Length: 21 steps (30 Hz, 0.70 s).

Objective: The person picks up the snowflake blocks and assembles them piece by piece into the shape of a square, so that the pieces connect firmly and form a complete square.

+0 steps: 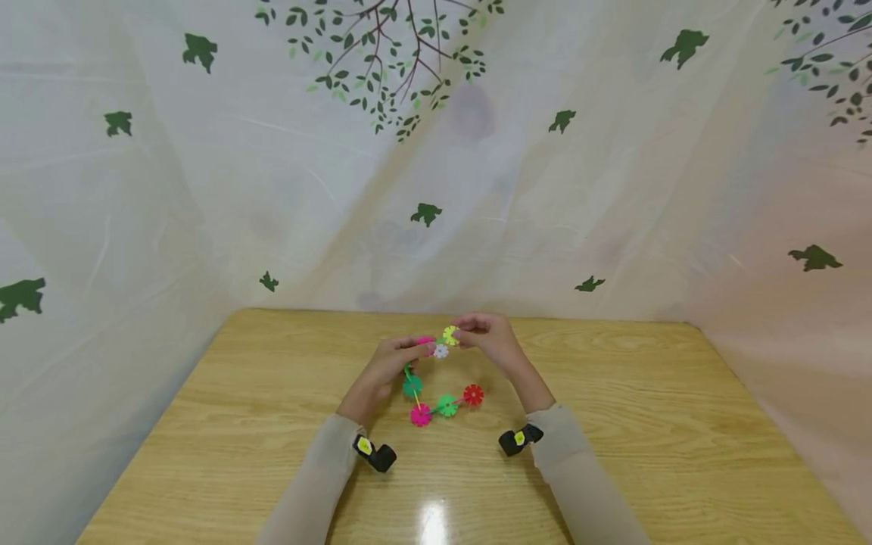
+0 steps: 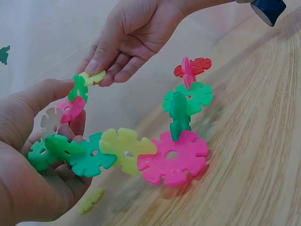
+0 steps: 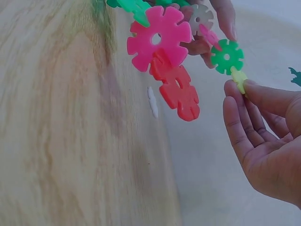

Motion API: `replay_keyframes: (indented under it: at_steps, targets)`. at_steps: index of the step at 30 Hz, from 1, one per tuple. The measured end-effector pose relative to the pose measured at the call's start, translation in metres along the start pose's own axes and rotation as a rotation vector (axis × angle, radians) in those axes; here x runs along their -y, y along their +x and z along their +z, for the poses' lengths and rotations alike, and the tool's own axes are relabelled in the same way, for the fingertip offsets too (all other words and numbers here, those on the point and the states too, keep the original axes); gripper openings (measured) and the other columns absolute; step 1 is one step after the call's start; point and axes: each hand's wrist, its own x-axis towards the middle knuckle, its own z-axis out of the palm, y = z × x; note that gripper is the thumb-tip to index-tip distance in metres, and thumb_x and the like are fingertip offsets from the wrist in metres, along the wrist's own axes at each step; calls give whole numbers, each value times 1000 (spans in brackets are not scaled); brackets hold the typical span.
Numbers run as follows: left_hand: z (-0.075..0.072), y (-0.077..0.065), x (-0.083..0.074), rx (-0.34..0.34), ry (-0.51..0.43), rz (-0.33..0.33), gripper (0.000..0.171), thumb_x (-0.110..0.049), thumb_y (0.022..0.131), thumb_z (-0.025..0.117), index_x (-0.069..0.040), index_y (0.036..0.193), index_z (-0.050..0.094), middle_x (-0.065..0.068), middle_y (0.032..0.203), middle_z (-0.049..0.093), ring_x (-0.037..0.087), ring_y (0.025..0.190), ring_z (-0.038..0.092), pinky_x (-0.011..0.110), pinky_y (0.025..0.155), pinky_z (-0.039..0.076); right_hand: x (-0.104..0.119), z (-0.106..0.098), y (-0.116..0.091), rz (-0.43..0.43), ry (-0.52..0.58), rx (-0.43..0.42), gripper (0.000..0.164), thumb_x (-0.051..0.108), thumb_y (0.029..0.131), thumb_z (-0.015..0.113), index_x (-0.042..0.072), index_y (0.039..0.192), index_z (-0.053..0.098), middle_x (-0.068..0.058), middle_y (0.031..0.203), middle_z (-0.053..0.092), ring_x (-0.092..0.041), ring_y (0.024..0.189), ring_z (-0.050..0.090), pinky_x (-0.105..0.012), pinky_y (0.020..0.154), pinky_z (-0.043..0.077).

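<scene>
A chain of slotted flower-shaped plastic discs, pink, green, yellow, white and red, hangs between my hands and curves back toward me. Its near part has a large pink disc [image 2: 171, 157], and a red disc [image 1: 473, 394] ends it. My left hand [image 1: 390, 365] holds the chain near its far end, the palm beneath a white disc [image 2: 51, 121] and green discs [image 2: 91, 154], thumb by a small green disc [image 2: 78, 88]. My right hand [image 1: 496, 342] pinches the yellow end disc [image 3: 239, 80] between thumb and fingers; this disc is slotted into the green one [image 3: 227, 56].
A loose yellow disc [image 2: 91, 200] lies on the wooden table [image 1: 272, 469] below my left hand. Another loose disc, white [image 3: 153, 101], lies near the table's far edge. Behind the table hangs a pale cloth [image 1: 306, 227] printed with leaves and birds.
</scene>
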Motion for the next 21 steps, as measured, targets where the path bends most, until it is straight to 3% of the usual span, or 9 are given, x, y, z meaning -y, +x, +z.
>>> replay_keyframes:
  at_steps: [11, 18, 21]
  targets:
    - [0, -2, -1, -12, -13, 2, 37, -23, 90, 80, -3, 120, 74, -10, 89, 69, 11, 75, 50, 21, 62, 45, 2, 1, 0, 0, 3, 9, 21, -3, 94, 68, -13, 113, 69, -37, 109, 68, -6, 73, 68, -45, 79, 63]
    - [1, -3, -2, -32, -25, 28, 29, -19, 88, 81, -2, 112, 77, -8, 93, 75, 12, 77, 53, 22, 65, 45, -2, 0, -1, 27, 38, -15, 24, 1, 92, 73, -13, 111, 71, -7, 92, 77, -7, 72, 69, -38, 77, 63]
    - [1, -3, -2, -30, -21, 32, 29, -19, 88, 81, -2, 112, 77, -8, 93, 75, 12, 77, 53, 22, 66, 45, -2, 1, -1, 34, 50, -21, 25, 1, 91, 74, -13, 111, 71, -4, 91, 78, -7, 72, 69, -40, 78, 63]
